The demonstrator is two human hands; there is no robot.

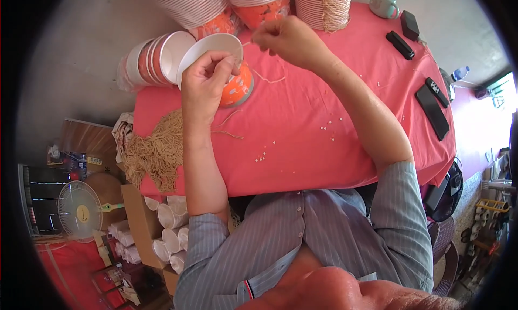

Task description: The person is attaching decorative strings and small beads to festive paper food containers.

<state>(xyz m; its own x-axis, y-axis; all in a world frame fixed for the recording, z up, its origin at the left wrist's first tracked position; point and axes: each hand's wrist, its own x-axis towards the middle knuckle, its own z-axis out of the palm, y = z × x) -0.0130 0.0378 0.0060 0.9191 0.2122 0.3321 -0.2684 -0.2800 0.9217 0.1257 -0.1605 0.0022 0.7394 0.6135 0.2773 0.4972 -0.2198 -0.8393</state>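
Red-covered bench (286,107); paper tub stacks (189,8) behind. Orange-patterned tub (237,90) sits far left, partly hidden by left hand (207,83). Left fingers curled together; contents unclear. Right hand (291,40): fingers pinched, apparently on pale strand (247,43). Risk, judged: if attached, hard tugging could tip tub or snap strand. Brands, writing: none legible.
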